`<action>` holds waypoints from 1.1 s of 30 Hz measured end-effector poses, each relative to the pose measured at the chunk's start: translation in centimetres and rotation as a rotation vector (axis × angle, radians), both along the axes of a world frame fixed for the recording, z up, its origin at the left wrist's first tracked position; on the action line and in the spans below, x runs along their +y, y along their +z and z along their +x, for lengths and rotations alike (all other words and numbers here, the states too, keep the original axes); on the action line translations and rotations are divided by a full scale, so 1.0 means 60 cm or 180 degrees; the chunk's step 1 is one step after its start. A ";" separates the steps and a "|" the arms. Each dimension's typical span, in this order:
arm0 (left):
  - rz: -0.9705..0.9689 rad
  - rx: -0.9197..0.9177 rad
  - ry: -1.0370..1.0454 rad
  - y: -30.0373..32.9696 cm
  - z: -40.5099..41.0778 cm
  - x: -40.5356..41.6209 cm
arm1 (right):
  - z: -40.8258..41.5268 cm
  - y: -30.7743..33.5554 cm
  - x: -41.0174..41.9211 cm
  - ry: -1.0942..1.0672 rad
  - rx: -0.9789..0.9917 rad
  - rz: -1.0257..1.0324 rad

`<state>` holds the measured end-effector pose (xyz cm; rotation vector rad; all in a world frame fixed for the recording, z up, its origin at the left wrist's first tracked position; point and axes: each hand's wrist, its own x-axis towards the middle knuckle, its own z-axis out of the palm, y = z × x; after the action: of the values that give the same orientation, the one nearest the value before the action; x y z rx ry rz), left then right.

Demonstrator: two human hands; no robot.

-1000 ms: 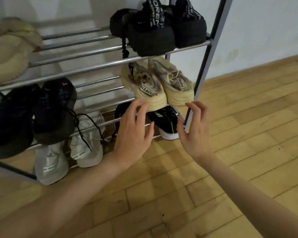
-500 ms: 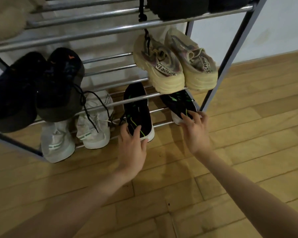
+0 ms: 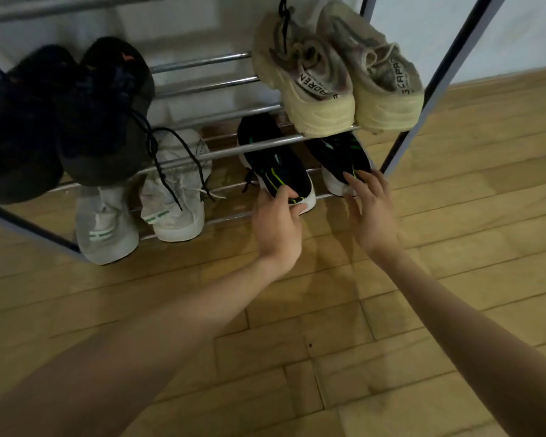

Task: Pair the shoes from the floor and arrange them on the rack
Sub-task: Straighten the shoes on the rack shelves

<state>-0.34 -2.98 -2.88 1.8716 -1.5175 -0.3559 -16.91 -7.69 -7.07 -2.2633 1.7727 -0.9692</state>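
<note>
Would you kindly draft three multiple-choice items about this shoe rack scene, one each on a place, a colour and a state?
1. Where does the black pair with green stripes sit?
A. lowest shelf, right end
B. on the floor
C. top shelf

2. What colour are the soles of the shoes directly above that pair?
A. red
B. pale yellow
C. blue

3. What is the left hand doing?
A. hanging free
B. gripping a shoe's toe
C. holding a rack post

Key: 1 A, the black pair lies on the lowest rails by the right post. 2 B, the cream sneakers have pale yellow soles. 3 B, the left hand wraps the toe; the right hand touches the other shoe.
</note>
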 end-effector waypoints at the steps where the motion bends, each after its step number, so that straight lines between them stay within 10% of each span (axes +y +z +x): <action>1: -0.0011 -0.0034 -0.0027 0.000 -0.012 -0.006 | -0.004 0.002 0.002 0.0078 0.0050 0.0066; 26: -0.0028 -0.0292 -0.1056 0.000 0.022 -0.016 | 0.029 0.023 0.014 -0.0173 0.0509 0.0781; 33: -0.0247 -0.0009 -0.0544 -0.003 0.150 0.120 | 0.096 0.018 0.106 0.0528 0.0278 -0.0524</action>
<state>8.63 4.24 -3.08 1.6883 -1.6743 -0.3670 -11.15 -1.31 -5.98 -2.5423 1.5570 -1.0332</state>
